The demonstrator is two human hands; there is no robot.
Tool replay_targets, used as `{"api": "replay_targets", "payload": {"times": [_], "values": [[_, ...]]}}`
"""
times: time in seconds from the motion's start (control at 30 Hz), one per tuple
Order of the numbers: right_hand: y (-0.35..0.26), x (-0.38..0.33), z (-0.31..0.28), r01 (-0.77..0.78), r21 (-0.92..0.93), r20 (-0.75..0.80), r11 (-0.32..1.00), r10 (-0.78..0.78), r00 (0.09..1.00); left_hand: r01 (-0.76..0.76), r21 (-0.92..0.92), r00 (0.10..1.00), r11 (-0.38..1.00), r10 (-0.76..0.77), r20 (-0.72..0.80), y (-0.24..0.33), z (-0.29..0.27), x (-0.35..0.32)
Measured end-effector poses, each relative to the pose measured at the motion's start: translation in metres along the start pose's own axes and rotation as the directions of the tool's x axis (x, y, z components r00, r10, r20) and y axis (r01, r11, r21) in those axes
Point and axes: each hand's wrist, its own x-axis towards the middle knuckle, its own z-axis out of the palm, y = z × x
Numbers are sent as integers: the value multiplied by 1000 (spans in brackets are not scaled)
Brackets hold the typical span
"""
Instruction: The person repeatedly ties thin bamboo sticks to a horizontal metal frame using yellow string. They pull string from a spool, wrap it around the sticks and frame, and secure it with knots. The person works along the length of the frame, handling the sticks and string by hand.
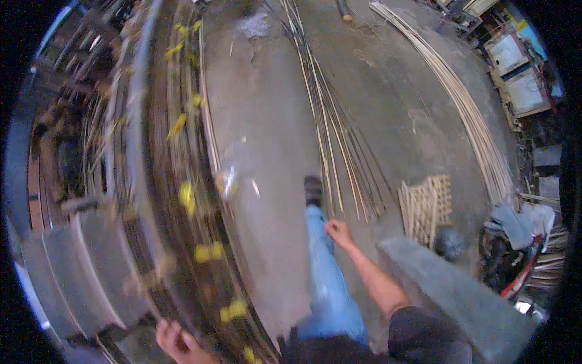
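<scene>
My left hand (174,341) is at the lower left, its fingers loosely bent and apart, with nothing seen in them. Close to it runs a long stack of dark strips (173,206), bundled with yellow ties (209,252). Whether the hand touches the stack I cannot tell. In front of my body, over my jeans leg (324,267), my right hand (338,233) is curled closed, and no object shows in it. Past that hand, a spread of long thin rods (330,139) lies on the concrete floor (267,121).
A grey slab-like surface (451,294) stands at my right. Beyond it are a slatted wooden crate (427,206) and a dark round bundle (449,242). Long pale rods (461,100) curve along the right side. Grey panels (82,273) lie at the left.
</scene>
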Motion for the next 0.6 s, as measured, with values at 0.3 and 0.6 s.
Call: {"api": "replay_targets", "payload": {"times": [0.3,0.6], "values": [[126,442,-11,-228,-363,-299,904,118,947,220,736,913,640,-402,77,100,252,229],[133,591,32,-354,-566,-363,744,161,918,113,692,930,713,-322,179,80,368,260]]}}
